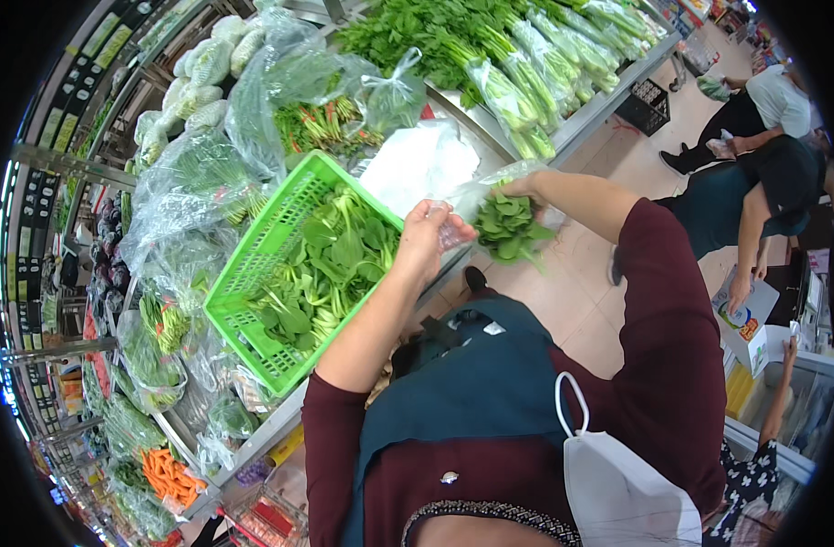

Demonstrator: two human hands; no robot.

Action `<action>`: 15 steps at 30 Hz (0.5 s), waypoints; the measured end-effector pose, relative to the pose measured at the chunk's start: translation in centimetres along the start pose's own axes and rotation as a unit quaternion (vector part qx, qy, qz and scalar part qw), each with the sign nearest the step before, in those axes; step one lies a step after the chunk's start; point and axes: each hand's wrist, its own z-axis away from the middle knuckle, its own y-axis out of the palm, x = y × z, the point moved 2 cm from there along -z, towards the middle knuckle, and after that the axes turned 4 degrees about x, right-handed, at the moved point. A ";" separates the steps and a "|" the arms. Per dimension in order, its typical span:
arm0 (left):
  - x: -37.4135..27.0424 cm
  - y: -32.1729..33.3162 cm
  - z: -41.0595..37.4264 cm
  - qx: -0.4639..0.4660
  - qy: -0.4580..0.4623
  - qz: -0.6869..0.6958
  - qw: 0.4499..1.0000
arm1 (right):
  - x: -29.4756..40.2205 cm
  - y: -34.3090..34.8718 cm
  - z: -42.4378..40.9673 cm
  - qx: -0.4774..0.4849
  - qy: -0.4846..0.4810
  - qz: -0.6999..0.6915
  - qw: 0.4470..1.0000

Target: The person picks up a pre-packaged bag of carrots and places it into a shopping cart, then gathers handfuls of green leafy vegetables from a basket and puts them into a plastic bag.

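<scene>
A bunch of leafy greens (506, 224) hangs over the edge of the display, with clear plastic around part of it. My right hand (528, 189) grips the bunch from behind; its fingers are partly hidden by leaves. My left hand (432, 232) pinches a piece of clear plastic bag (449, 234) just left of the bunch. Below my left forearm stands a bright green plastic basket (246, 256), holding loose bok choy-like greens (341, 253). Behind my hands lies a stack of white sheets or bags (423, 164).
Bagged celery (519, 102) fills the upper shelf. Bagged vegetables (191, 171) and carrots (170, 476) lie on the left. To the right are people (724, 191), one handling a carton (748, 311), and a black crate (644, 107) on the floor. A metal display edge (451, 270) runs before me.
</scene>
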 end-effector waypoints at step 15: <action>0.0 1.5 -6.8 -0.126 0.002 0.140 0.982 | -6.4 -7.0 4.7 -0.391 -0.384 0.090 0.831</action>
